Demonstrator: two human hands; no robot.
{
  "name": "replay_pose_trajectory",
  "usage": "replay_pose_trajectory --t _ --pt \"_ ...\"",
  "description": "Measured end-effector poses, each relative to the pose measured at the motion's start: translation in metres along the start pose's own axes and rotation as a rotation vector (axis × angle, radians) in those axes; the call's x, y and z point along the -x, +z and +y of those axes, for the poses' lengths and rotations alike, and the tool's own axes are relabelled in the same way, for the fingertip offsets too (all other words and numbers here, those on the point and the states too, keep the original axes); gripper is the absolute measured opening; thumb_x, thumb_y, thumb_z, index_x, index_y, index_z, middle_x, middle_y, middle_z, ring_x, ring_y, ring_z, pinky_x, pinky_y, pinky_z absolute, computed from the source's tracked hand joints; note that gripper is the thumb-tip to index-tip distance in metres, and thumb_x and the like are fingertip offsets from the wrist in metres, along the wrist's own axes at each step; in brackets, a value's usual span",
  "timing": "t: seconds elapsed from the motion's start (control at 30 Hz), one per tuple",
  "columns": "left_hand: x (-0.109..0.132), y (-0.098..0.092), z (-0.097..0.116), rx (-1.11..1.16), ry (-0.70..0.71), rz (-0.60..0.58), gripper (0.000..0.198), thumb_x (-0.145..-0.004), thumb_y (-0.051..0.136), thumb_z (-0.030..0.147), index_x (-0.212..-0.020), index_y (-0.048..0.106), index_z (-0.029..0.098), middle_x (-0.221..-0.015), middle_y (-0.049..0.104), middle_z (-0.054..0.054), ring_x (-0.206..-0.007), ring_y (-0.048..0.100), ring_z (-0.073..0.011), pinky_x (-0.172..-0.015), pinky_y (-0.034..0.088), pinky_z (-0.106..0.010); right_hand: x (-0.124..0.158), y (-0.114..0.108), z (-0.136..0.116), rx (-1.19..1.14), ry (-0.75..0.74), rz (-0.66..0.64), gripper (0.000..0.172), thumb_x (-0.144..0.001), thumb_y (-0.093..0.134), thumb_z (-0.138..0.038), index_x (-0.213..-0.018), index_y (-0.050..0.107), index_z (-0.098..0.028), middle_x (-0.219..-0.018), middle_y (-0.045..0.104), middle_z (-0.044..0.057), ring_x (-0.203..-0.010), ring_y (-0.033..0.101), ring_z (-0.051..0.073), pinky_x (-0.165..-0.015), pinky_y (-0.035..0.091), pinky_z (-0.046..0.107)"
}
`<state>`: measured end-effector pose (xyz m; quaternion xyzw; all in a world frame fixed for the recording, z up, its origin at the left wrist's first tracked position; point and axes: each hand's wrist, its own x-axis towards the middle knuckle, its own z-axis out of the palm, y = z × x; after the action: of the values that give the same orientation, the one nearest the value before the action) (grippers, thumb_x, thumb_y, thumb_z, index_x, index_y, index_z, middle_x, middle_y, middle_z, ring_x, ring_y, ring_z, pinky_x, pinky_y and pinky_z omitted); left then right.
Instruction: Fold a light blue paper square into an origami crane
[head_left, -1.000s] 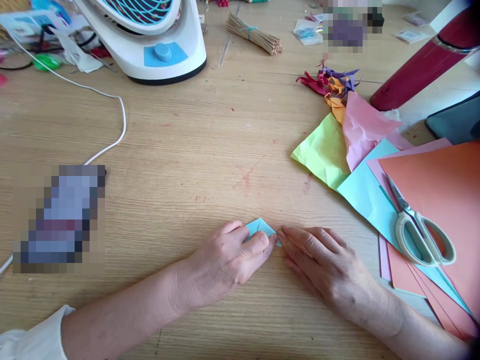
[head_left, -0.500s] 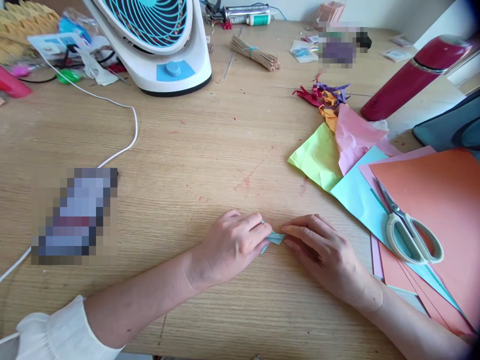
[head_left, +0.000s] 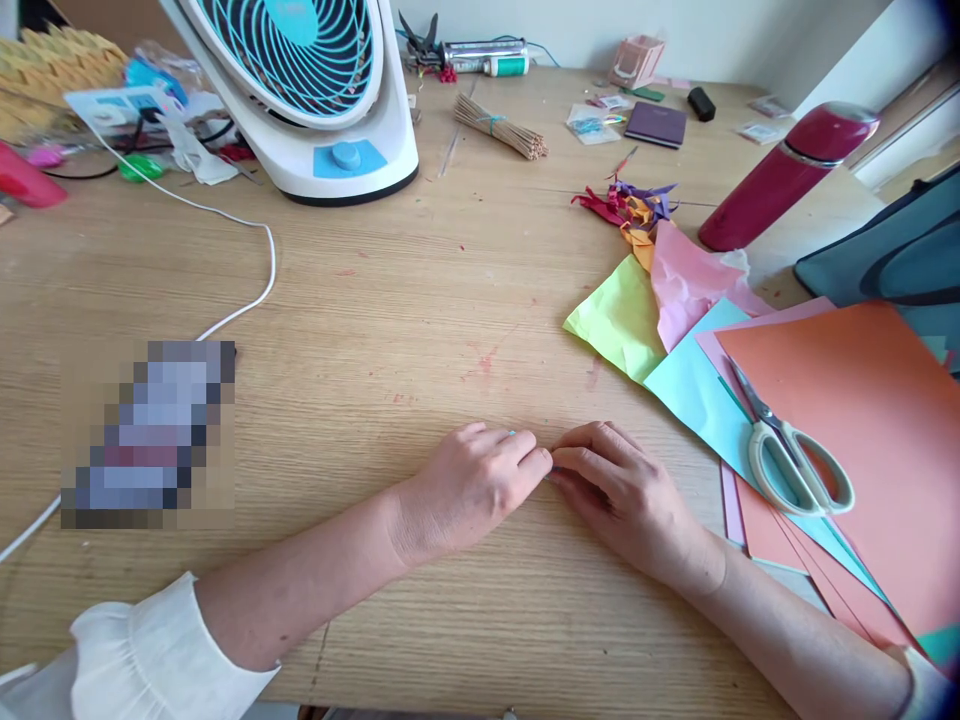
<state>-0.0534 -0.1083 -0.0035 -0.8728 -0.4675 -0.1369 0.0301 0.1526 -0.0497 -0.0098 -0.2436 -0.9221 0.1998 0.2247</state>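
Near the front of the wooden table, my left hand point(head_left: 487, 480) is closed in a pinch, palm down, over a small folded piece of light blue paper point(head_left: 512, 433). Just a sliver of that paper peeks out above the fingers; the rest is hidden. My right hand point(head_left: 626, 490) pinches from the other side, its fingertips meeting those of the left hand where the paper's end lies. White-handled scissors point(head_left: 799, 465) rest on the coloured sheets to the right of my right hand.
Orange paper sheets point(head_left: 862, 380) and a light blue sheet point(head_left: 697, 370) lie at right, beside green paper point(head_left: 619, 320) and crumpled pink paper point(head_left: 686, 280). Behind them stands a red flask point(head_left: 780, 185). A fan point(head_left: 300, 100) is at the back, a blurred phone point(head_left: 154, 430) and white cable point(head_left: 271, 260) at left.
My hands have drawn together, the fingers now covering the blue paper that showed between them. The view has tilted slightly up and to the right.
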Motion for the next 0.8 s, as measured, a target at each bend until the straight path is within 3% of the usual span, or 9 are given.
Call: replay_pose_trajectory --t 0.27,0.53,0.8 --pt "0.0003 0.0006 -0.0017 0.070 -0.064 -0.017 0.013 -0.096 0.050 0.014 -0.084 0.054 0.019 -0.078 0.059 0.000 -0.068 0.059 -0.0159 -0.063 0.043 -0.030 -0.0011 -0.0016 -0.0012 0.181 -0.148 -0.023 0.018 -0.098 0.052 -0.014 -0.108 0.067 -0.015 -0.101 0.069 0.011 -0.087 0.064 0.019 -0.075 0.054 0.033" --pt "0.0022 -0.0005 -0.0022 0.092 -0.093 -0.016 0.012 -0.095 0.052 0.013 -0.085 0.056 0.018 -0.081 0.058 0.000 -0.067 0.056 -0.0141 -0.060 0.040 -0.027 -0.0005 -0.0010 0.0018 0.200 -0.166 -0.094 0.021 -0.099 0.045 -0.009 -0.103 0.065 -0.013 -0.105 0.066 0.013 -0.094 0.062 0.021 -0.079 0.054 0.035" --pt "-0.0042 0.0035 0.0000 0.135 -0.132 -0.003 0.011 -0.096 0.052 0.015 -0.086 0.057 0.016 -0.090 0.060 -0.005 -0.082 0.059 -0.0191 -0.072 0.048 -0.031 -0.0055 0.0041 0.0003 0.145 -0.082 -0.027 0.016 -0.096 0.046 -0.008 -0.100 0.060 -0.014 -0.098 0.064 0.010 -0.086 0.060 0.019 -0.075 0.051 0.033"
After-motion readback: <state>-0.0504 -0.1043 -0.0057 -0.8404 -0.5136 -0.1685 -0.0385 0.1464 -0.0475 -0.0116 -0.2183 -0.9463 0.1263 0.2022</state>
